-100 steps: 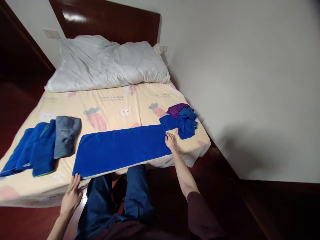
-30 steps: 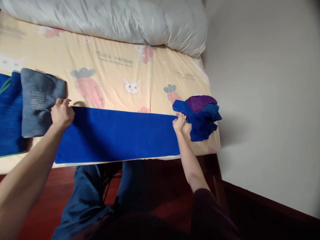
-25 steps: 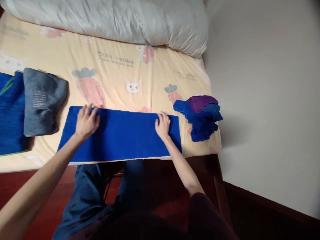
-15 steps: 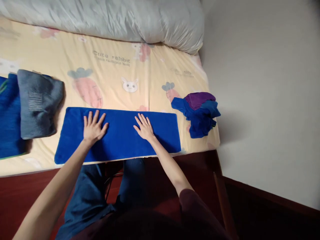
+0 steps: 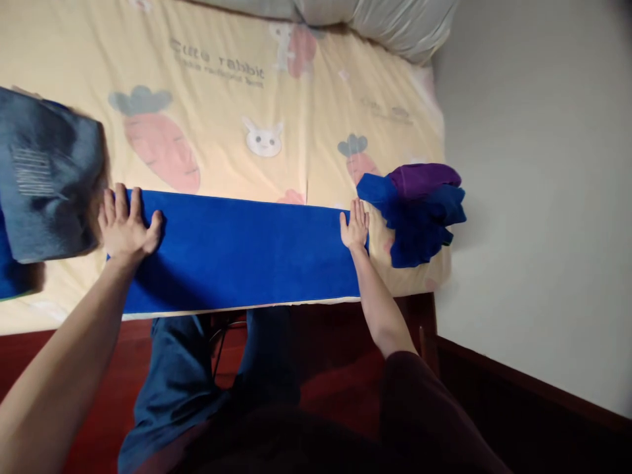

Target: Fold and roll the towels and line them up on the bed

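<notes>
Although the view crops it, a pale yellow fabric bedsheet (image 5: 222,151) printed with pink carrots and rabbits is the largest item, running beneath and around the long royal-blue cloth (image 5: 247,257), landmark for this list.

Quilt (image 5: 395,26): grey-white, puffy; beyond the blue cloth and well apart from it, cut by the upper border.

Blue cloth: oblong, soft-looking fabric; lies flat along the bed's near edge. Number of layers cannot be told.

Slate-grey folded cloth (image 5: 54,178): thick fabric, pale lettering; just beside the blue cloth, to its left. A dark blue piece (image 5: 20,280) shows at its near edge.

Heap (image 5: 415,227): crumpled blue fabric topped by a purple piece (image 5: 427,181); right of the blue cloth, near its far right corner.

Left hand (image 5: 128,227): at the blue cloth's left end, palm down, fingers spread over the far corner; grasps nothing.

Right hand (image 5: 355,225): at the right end, palm down, fingers extended to the far edge; grasps nothing.

Step in hand, by judgement: smoothing the blue cloth from both ends. The next move seems to call for even, light pressure, then palms raised straight off to avoid rucking the fabric.
</notes>
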A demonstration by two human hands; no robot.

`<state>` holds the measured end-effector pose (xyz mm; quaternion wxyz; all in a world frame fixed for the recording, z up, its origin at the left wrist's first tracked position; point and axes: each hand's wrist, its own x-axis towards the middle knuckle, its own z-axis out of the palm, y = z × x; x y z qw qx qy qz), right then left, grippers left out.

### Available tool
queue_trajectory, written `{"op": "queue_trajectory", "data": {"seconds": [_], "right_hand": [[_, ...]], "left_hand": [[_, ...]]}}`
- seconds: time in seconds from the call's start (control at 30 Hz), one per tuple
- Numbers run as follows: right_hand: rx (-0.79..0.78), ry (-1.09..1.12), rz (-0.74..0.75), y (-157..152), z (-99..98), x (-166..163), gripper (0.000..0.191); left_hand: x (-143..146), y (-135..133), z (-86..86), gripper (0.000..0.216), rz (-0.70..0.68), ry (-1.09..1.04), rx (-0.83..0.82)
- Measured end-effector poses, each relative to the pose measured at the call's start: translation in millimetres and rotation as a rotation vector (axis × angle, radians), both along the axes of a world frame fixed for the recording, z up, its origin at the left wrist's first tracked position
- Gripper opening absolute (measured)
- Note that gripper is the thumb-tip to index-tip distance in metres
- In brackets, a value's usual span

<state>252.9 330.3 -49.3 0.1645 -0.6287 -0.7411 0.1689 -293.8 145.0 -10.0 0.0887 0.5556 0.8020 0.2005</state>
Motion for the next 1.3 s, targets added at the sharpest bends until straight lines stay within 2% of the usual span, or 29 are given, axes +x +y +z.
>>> {"op": "queue_trajectory", "data": {"seconds": [0.13, 0.23, 0.3, 0.4, 0.47, 0.53, 0.6, 0.67, 0.73, 0.83, 0.9, 1.07, 1.13, 1.2, 1.3], "right_hand": [[-0.072, 0.081, -0.024, 2.4, 7.2, -5.0, 0.067], [-0.104, 0.081, -0.039, 12.4, 28.0, -22.7, 0.068], [-0.098, 0.059, -0.061, 8.9, 45.8, -48.5, 0.069], [-0.026, -0.02, -0.004, -34.7, 60.1, -103.2, 0.073], [0.066, -0.039, 0.155, -85.1, 56.5, -141.0, 0.071], [0.021, -0.043, 0.326, -135.9, 48.1, -171.9, 0.069], [-0.072, -0.089, 0.41, -172.5, 41.4, -192.1, 0.07], [-0.135, -0.148, 0.42, -189.6, 38.9, -201.6, 0.071], [-0.144, -0.178, 0.416, -190.9, 38.9, -201.7, 0.07], [-0.113, -0.159, 0.463, -178.3, 38.4, -179.8, 0.068], [-0.098, -0.151, 0.442, -164.8, 35.7, -143.9, 0.068], [-0.06, -0.204, 0.074, -124.3, 25.3, -7.5, 0.068], [-0.035, -0.224, 0.007, -113.4, 21.3, 31.1, 0.068], [-0.006, -0.249, -0.011, -108.5, 17.5, 48.2, 0.068], [0.027, -0.258, -0.009, -109.8, 15.3, 47.3, 0.067]], "left_hand": [[-4.1, -0.7, -3.7, 0.094, 0.006, -0.012, -0.007], [-3.9, 0.7, 1.8, 0.092, 0.004, -0.04, 0.002], [6.3, 1.2, 11.9, 0.086, 0.006, -0.047, 0.005], [47.2, -10.2, 23.1, 0.08, -0.051, -0.011, 0.017], [86.8, -28.9, 20.8, 0.081, -0.155, -0.01, 0.018], [124.8, -51.8, 12.2, 0.083, -0.259, -0.044, -0.003], [152.0, -70.5, 2.0, 0.085, -0.295, -0.072, -0.026], [165.8, -79.8, -6.1, 0.088, -0.267, -0.074, -0.039], [167.9, -80.6, -10.0, 0.09, -0.255, -0.066, -0.052], [153.6, -78.6, -7.9, 0.089, -0.288, -0.062, -0.073], [133.1, -82.0, -3.9, 0.085, -0.26, -0.05, -0.074], [58.4, -101.0, 1.9, 0.075, -0.023, 0.04, 0.027], [33.8, -104.6, -0.1, 0.077, 0.034, 0.059, 0.043], [18.2, -104.3, -5.1, 0.078, 0.051, 0.066, 0.047], [9.2, -101.4, -14.1, 0.078, 0.049, 0.073, 0.07]]}}
